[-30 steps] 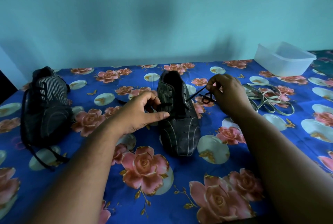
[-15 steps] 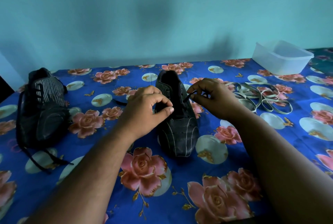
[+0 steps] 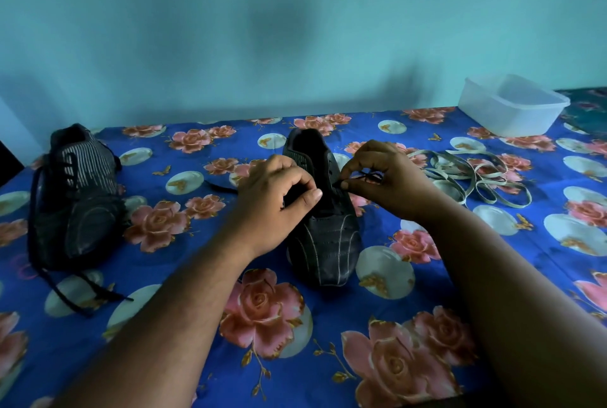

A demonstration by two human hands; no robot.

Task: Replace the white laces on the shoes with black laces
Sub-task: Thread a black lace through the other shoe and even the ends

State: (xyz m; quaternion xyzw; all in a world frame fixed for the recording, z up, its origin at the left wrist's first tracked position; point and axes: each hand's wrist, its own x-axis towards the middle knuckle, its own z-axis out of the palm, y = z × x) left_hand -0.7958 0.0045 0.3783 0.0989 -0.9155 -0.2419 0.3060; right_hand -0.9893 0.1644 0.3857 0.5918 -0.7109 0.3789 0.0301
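Note:
A black shoe point(image 3: 323, 243) with pale stitch lines stands in the middle of the table, toe toward me. My left hand point(image 3: 272, 200) pinches at its left eyelet row, thumb and fingers curled together. My right hand point(image 3: 384, 177) pinches the black lace point(image 3: 369, 175) just right of the shoe's eyelets. A second black shoe point(image 3: 77, 200) lies at the left, black-laced, with loose lace ends point(image 3: 82, 292) trailing toward me. The removed white laces point(image 3: 473, 177) lie in a loose heap at the right.
A translucent plastic container point(image 3: 512, 107) stands at the back right corner. The table wears a blue cloth point(image 3: 262, 325) printed with pink roses. A teal wall rises right behind the table's far edge.
My right hand has drawn in from the right toward the shoe's eyelets with the black lace. My left hand has closed its thumb and fingers at the left eyelet row.

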